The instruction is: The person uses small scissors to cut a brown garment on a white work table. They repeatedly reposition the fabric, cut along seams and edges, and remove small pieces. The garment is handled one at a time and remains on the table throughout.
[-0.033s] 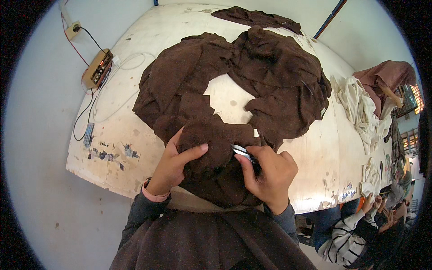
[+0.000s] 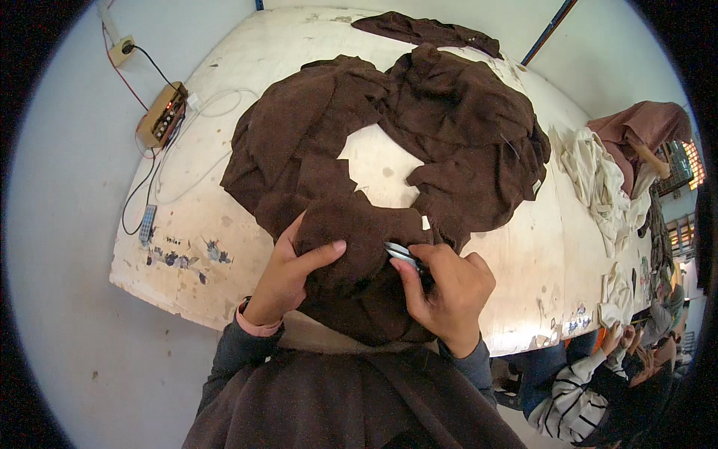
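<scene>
Dark brown cloth [image 2: 348,273] hangs over the table's near edge in front of me. My left hand [image 2: 283,277] grips its left side, thumb on top and fingers underneath. Between the thumb and fingers of my right hand [image 2: 451,288] is a small pair of silver thread snips [image 2: 401,253]. Their blades point left and rest at the cloth's surface. A small white label [image 2: 425,221] shows at the cloth's edge just beyond the snips. More of the brown cloth [image 2: 464,105] lies heaped in a ring farther back on the table.
The pale, stained table [image 2: 523,299] carries a brown folded cloth [image 2: 426,30] at the back. On the left sit a tan box radio [image 2: 161,116], loose cables and a grey remote [image 2: 147,223]. Cream cloth [image 2: 594,176] lies at right. A person in a striped sleeve [image 2: 572,400] works at lower right.
</scene>
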`<state>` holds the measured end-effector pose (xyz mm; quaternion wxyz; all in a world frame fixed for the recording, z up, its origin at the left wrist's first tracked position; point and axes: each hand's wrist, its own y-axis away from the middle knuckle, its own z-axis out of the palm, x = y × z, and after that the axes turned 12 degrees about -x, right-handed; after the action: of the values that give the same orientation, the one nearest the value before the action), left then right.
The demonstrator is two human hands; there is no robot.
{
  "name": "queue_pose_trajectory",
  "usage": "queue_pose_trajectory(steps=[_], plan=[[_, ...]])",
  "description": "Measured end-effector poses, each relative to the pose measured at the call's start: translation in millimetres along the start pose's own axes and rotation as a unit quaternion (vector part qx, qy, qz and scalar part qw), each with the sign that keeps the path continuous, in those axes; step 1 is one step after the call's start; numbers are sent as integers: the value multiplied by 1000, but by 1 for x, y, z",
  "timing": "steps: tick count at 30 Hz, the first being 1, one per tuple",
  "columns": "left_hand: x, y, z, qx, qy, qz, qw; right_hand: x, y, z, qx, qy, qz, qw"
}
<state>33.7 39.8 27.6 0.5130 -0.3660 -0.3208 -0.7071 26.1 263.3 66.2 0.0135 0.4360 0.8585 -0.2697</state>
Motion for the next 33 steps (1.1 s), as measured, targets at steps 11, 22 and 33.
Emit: queue_pose_trajectory(steps=[11, 22, 33], plan=[[1, -4, -6, -16, -116, 39, 992, 8, -4, -4, -21, -79, 10, 997], [1, -6, -6, -10, -149, 25, 988, 12, -7, 0, -9, -130, 16, 991], [-2, -12, -13, -13, 119, -23, 993, 22, -3, 21, 73, -180, 17, 981]])
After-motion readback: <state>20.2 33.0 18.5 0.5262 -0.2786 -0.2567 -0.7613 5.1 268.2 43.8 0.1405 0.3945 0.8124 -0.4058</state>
